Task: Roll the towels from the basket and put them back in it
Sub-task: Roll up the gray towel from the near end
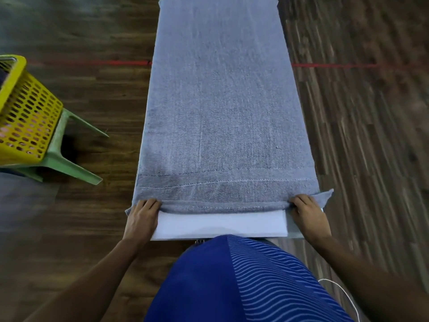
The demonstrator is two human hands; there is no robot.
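1. While it lies spread lengthwise on the narrow white tabletop, the grey-blue towel is seen to cover nearly the whole surface. Its far end is laid at the far edge, and its long sides are hung slightly over the left and right edges.
2. Near end of towel: turned over into one narrow fold set across the tabletop, just short of the near edge. A bare white strip is exposed between the fold and that edge.
3. Left hand: placed at the near left corner, on the left end of the fold. The fingers are curled over the fold and it is grasped.
4. Right hand: placed at the near right corner, on the right end of the fold. The fingers are likewise curled over it and grasping. A loose corner of cloth is projected past the hand to the right.
5. Basket: yellow, perforated, cut off by the left border. It is set on a green plastic stool, well apart from the tabletop's left edge. Pinkish contents are glimpsed through the holes; what they are cannot be told.
6. Floor: dark wood planks, crossed by a red line that is interrupted by the tabletop.
7. Shirt: blue with wavy stripes, at the near edge. A white cable is seen beside it.
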